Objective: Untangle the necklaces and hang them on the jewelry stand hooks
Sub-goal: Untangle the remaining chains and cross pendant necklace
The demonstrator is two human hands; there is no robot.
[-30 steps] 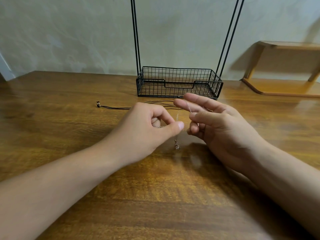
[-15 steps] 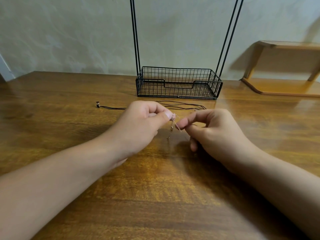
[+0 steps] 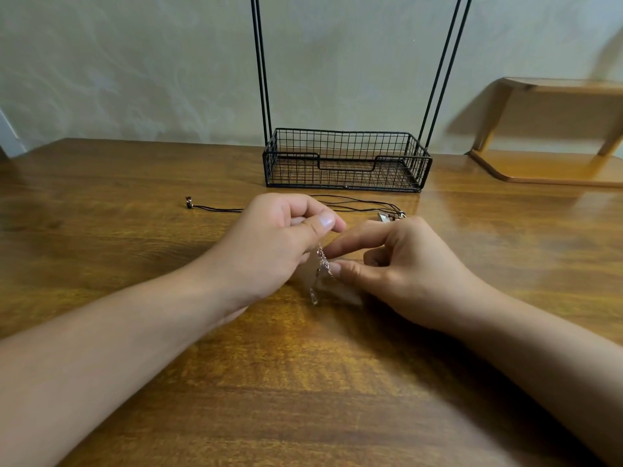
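Both hands work a fine chain [image 3: 322, 264] just in front of the stand [image 3: 344, 163]: the left hand [image 3: 279, 244] grips its upper part, the right hand [image 3: 397, 267] pinches the knot. A black cord [image 3: 354, 205] lies between hands and stand. Nothing appears hung, though the hooks are out of view; untangling seems at an early stage.

On table [image 3: 101, 230]: stand [image 3: 344, 163] at back, cord necklace [image 3: 354, 203] before it, chain [image 3: 322, 264] nearer, between hands.
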